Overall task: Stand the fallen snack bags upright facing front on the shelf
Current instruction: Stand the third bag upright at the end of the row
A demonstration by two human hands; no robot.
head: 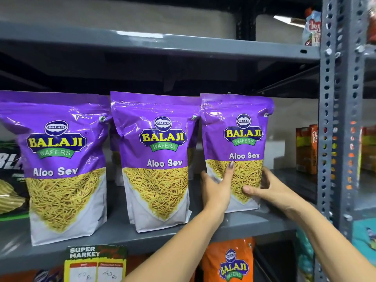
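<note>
Three purple Balaji Aloo Sev bags stand upright and face front on the grey shelf (122, 239). The left bag (61, 159) and the middle bag (160, 159) stand free, with more purple bags partly hidden behind the middle one. The right bag (242, 139) is held at its lower part from both sides. My left hand (218, 190) presses its lower left edge, one finger lying across the front. My right hand (264, 188) grips its lower right edge, thumb on the front.
A grey perforated upright (337, 119) stands just right of the bag. Orange cartons (306, 148) sit at the back right. Dark snack bags (10, 180) lie at the far left. An orange Balaji bag (230, 263) and a price card (95, 263) are below.
</note>
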